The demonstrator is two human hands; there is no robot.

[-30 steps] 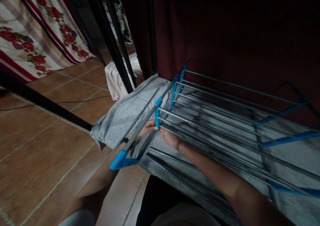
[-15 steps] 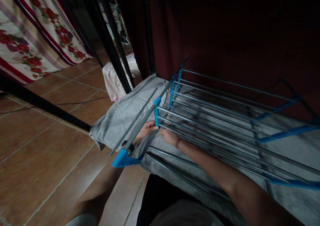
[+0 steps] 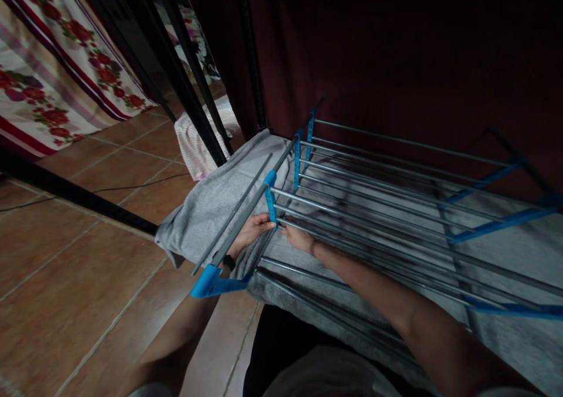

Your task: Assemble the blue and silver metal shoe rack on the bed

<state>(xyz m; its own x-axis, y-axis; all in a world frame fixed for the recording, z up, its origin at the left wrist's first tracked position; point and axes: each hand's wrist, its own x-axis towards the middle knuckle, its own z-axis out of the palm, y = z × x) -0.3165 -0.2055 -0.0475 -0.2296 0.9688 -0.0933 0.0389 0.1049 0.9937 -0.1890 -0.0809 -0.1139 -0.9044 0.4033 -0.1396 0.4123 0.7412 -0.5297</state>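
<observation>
Several grey metal rods (image 3: 378, 208) run side by side through a rack with blue plastic end brackets. My left hand (image 3: 254, 231) reaches under the long side tube (image 3: 241, 221), its fingers closed on the lower end of a blue bracket (image 3: 271, 200). Just to the right, my right hand (image 3: 299, 237) is pinched around the end of a metal rod at that same bracket. The fingertips of both hands nearly meet there; the exact joint between rod and bracket is partly hidden by them. A blue corner piece (image 3: 206, 282) sits nearer to me, left of my left wrist.
A grey blanket (image 3: 237, 177) lies under the rack. Black metal posts (image 3: 189, 68) stand at the left, with a slanting black bar (image 3: 79, 193) over the tiled floor (image 3: 88, 268). Behind are a dark red cloth (image 3: 373, 63) and a floral curtain (image 3: 53, 63).
The view has shifted a little, so the rack's left end appears slightly further left. Both hands stay at the same bracket with their grips much the same.
</observation>
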